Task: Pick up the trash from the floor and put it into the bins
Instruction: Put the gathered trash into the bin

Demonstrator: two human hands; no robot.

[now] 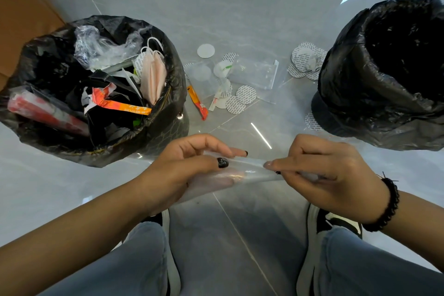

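Note:
Both hands hold a clear plastic bag (249, 173) low over the floor between my knees. My left hand (192, 166) grips its left part, thumb on top. My right hand (319, 173) pinches its right end between thumb and fingers. The left bin (168, 125), lined with a black bag, holds wrappers, a face mask and plastic film. The right bin (346, 94), also black-lined, looks dark inside. Between them on the floor lie an orange sachet (197, 103), round white seal discs (240, 101) and another clear bag (257, 73).
A brown cardboard sheet (21, 17) lies at the far left behind the left bin. More white discs (305, 60) are piled against the right bin. My shoes (336, 221) and knees fill the bottom of the view on the grey tiled floor.

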